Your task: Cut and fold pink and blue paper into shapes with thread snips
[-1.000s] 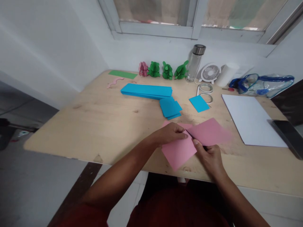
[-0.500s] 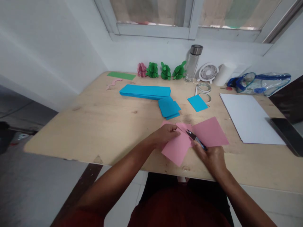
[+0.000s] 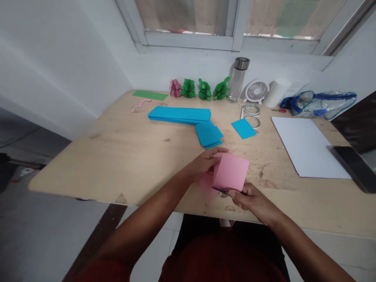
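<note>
My left hand [image 3: 208,159] is closed on pink paper [image 3: 231,172], pinching it near its upper left part, with the sheet tilted up over the table. In my right hand [image 3: 249,199] are small dark snips [image 3: 221,190], closed in the fingers with the tip pointing left along the lower edge of the raised sheet. More pink paper [image 3: 208,188] lies flat on the table under the held piece. Whether the blades touch the paper I cannot tell. The snips' handle is mostly hidden by my right hand.
A blue strip stack [image 3: 179,113], blue squares [image 3: 208,134] and one blue square [image 3: 243,128] lie beyond my hands. Behind stand green paper shapes [image 3: 205,90], a glass bottle [image 3: 236,84] and a fan [image 3: 257,91]. White paper [image 3: 308,149] and a phone [image 3: 357,166] are at right.
The pink paper's right-hand piece has swung up and left over the rest. My right hand with the snips has moved down and left, below the paper's edge. My left hand keeps its hold.
</note>
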A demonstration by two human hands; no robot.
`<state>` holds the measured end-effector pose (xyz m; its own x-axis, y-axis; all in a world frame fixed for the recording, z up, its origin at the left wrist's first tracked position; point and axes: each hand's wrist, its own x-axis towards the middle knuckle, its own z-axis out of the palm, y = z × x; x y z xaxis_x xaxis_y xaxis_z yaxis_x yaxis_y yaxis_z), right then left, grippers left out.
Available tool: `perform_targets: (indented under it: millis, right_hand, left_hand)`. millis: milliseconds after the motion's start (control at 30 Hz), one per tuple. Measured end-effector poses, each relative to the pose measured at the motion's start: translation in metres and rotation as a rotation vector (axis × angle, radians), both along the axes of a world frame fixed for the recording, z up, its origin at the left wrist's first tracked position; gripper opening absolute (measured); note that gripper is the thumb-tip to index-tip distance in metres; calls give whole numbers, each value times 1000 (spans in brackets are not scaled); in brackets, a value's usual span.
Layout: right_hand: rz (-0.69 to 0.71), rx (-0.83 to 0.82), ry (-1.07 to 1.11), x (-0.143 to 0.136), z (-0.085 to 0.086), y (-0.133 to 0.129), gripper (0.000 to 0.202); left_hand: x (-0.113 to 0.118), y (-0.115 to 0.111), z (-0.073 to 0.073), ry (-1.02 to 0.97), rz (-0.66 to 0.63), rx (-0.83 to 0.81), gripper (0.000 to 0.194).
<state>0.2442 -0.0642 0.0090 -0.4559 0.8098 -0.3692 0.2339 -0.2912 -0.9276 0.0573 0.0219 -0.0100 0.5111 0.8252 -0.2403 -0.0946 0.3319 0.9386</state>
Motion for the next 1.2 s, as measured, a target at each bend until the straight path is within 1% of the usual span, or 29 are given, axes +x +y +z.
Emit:
perform_targets:
  millis: [100,233,367,433,567,633,767,833,933,1000,1067,1133,1200]
  right_hand:
    - [9,-94,37,1,-1,3,45]
    - [-6,-159,74,0,-2,7,42]
    - [-33,-192,90,-1,-4,8,37]
    - [-33,-193,78,0,-5,8,38]
    - [-16,-210,13,-1,-4,9,43]
    - [-7,-206,2,-2,-3,9,45]
    - [9,-121,-20,-1,0,3,46]
    - [33,-66,-66,5,4,-3,43]
    - [44,-17,-146,26,12,-12,38]
    - [-49,32,-199,42,15,-16,36]
    - [-161,95,-241,55,17,-19,36]
    - [-277,150,-274,61,16,-17,36]
    - [-376,202,-301,61,14,-11,34]
  left_hand:
    - [-2,-1,2,-32,-10,-28,48]
    - [-4,-3,6,-47,-43,-22,49]
    - [-5,-5,9,-58,-51,-47,47]
    - [-5,-6,12,-73,-47,-60,49]
    - [-7,-11,17,-46,-91,10,53]
    - [-8,-13,19,-3,-85,67,57]
    - [-13,-13,24,82,9,142,63]
    - [-18,-12,26,121,50,166,66]
    - [-27,-11,28,177,87,205,65]
    - [-34,-13,27,192,85,215,64]
    - [-43,-16,25,201,52,210,61]
    - [-53,-19,22,244,-10,202,57]
    - [-65,-21,19,348,-65,201,55]
